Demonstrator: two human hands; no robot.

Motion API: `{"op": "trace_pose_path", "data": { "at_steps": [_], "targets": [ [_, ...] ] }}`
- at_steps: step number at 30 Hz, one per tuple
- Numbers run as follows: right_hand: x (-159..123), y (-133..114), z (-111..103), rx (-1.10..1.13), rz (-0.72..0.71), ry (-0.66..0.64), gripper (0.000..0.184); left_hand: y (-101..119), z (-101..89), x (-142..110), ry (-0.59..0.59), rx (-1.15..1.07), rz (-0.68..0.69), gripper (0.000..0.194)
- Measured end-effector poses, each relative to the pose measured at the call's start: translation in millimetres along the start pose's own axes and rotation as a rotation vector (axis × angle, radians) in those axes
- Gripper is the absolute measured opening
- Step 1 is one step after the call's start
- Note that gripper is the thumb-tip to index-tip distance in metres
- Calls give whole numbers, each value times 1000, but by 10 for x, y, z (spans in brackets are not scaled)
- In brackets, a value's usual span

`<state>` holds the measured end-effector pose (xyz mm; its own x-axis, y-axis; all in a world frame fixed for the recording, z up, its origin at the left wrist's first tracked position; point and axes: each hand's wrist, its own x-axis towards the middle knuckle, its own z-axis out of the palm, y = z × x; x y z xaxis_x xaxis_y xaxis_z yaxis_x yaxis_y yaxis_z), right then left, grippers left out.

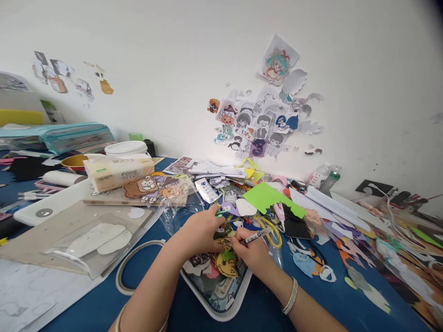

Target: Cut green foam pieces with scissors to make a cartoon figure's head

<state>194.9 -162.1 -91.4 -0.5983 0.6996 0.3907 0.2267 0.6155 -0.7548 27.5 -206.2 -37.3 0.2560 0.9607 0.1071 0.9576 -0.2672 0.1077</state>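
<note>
Both my hands work over a white tray filled with coloured paper cut-outs. My left hand is curled, its fingers pressed on a small dark cut-out piece at the tray's far end. My right hand is closed round a slim pen-like tool, which points toward the left hand. A silver bracelet sits on my right wrist.
A tissue pack lies on a board at left, beside a clear bag with white shapes. Green paper, scraps and plastic bottles crowd the right side. A tape ring lies left of the tray. Stickers cover the wall.
</note>
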Motion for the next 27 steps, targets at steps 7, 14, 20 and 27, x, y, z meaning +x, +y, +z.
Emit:
{"op": "trace_pose_path", "data": {
  "at_steps": [7, 14, 20, 27],
  "targets": [
    [-3, 12, 7, -3, 0, 10, 30, 7, -15, -3, 10, 10, 18, 43],
    [-2, 20, 8, -2, -1, 11, 31, 13, -23, -7, -8, 2, 0, 44],
    [-21, 5, 0, 5, 29, -6, 30, 5, -8, -4, 8, -2, 21, 43],
    [-32, 25, 6, -4, 34, -5, 31, 3, -9, -11, 1, -10, 17, 43]
  ]
}}
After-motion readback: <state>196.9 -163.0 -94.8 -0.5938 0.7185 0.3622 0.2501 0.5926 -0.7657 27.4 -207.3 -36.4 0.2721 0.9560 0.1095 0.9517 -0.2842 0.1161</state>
